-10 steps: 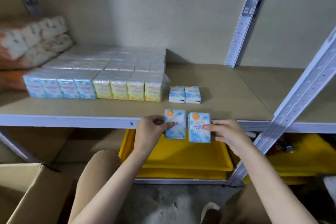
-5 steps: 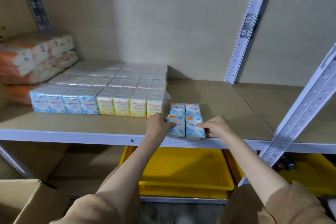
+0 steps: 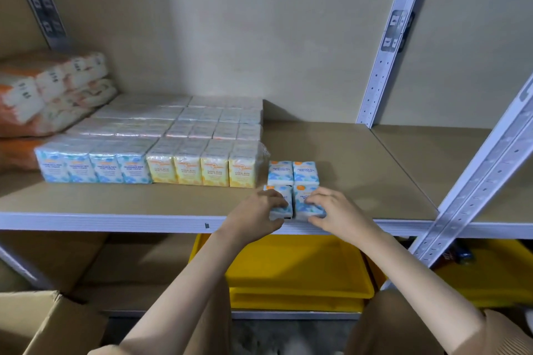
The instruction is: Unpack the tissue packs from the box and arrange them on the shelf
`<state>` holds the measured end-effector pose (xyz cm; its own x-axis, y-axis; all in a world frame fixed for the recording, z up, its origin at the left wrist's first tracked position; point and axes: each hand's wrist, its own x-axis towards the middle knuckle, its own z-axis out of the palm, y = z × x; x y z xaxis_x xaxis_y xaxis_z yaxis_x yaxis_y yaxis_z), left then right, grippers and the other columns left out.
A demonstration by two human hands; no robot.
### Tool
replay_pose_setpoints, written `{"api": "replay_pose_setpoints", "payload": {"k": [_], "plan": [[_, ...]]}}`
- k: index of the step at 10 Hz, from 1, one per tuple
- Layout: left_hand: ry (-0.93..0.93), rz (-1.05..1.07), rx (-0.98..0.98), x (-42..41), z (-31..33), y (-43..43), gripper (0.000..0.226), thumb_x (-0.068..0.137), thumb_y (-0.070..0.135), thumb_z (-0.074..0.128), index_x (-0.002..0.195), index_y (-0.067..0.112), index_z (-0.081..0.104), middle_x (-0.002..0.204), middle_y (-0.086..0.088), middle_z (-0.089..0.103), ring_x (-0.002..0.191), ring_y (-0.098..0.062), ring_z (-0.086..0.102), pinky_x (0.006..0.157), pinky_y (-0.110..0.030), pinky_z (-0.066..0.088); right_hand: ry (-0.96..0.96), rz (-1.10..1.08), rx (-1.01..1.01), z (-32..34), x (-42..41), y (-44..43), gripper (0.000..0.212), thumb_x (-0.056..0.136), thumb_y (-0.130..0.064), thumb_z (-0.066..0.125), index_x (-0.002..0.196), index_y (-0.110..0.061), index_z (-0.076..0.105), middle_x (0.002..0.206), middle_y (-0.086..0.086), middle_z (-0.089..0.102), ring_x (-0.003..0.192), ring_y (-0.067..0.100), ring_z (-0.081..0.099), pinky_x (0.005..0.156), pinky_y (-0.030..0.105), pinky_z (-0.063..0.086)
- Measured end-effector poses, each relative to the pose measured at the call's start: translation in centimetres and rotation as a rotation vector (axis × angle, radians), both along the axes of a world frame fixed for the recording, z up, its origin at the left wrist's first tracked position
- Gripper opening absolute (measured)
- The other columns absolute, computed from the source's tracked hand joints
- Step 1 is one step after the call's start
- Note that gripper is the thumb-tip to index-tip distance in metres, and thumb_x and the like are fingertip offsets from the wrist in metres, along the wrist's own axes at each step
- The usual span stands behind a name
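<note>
Two small blue tissue packs lie side by side at the front edge of the shelf (image 3: 115,204). My left hand (image 3: 253,215) grips the left pack (image 3: 284,209) and my right hand (image 3: 339,212) grips the right pack (image 3: 302,199). Directly behind them lie two more blue packs (image 3: 292,173), touching the held ones. To the left stands a large block of wrapped packs, blue (image 3: 95,170) in front at the left and yellow (image 3: 202,171) beside them. The open cardboard box (image 3: 37,323) shows at the bottom left corner.
Orange and white bagged tissue bundles (image 3: 54,89) are stacked at the shelf's far left. A white slotted upright (image 3: 383,46) stands at the back and another (image 3: 476,181) slants at the right front. Yellow trays (image 3: 297,271) sit on the lower level. Bare shelf board lies to the right of the packs.
Both hands carried the two blue packs up from in front of the shelf edge onto the shelf and set them right in front of the two packs lying there.
</note>
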<state>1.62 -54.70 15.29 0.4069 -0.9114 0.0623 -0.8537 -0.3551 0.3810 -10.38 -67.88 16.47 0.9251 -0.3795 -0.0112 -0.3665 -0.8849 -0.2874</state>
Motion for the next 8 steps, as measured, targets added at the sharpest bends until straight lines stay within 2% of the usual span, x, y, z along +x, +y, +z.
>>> {"api": "replay_pose_setpoints", "payload": {"k": [5,7,8], "plan": [[-0.064,-0.009,-0.111,0.0,-0.9,-1.5,0.034,0.093,0.013,0.050,0.126,0.010,0.057,0.135,-0.001,0.055,0.122,-0.017,0.052,0.098,-0.023,0.039,-0.035,-0.005,-0.074,-0.6,0.8,-0.5,0.043,0.093,-0.022,0.052,0.134,-0.011,0.049,0.137,0.002,0.047,0.127,0.017,0.044,0.099,0.027,0.040],[-0.035,-0.019,-0.101,0.1,0.0,-0.8,0.037,0.092,0.019,0.053,0.129,0.014,0.054,0.138,0.001,0.052,0.124,-0.017,0.051,0.099,-0.026,0.041,-0.040,-0.007,-0.046,0.1,0.4,-0.2,0.043,0.093,-0.025,0.053,0.134,-0.011,0.050,0.137,0.000,0.048,0.127,0.015,0.045,0.099,0.026,0.040],[0.055,0.045,-0.372,0.6,3.0,1.7,0.031,0.090,0.020,0.059,0.120,0.015,0.063,0.128,0.005,0.060,0.118,-0.013,0.056,0.093,-0.016,0.040,-0.287,-0.082,0.024,2.3,-1.3,0.2,0.035,0.089,-0.023,0.059,0.123,-0.013,0.060,0.124,-0.005,0.057,0.115,0.010,0.053,0.095,0.024,0.042]]}}
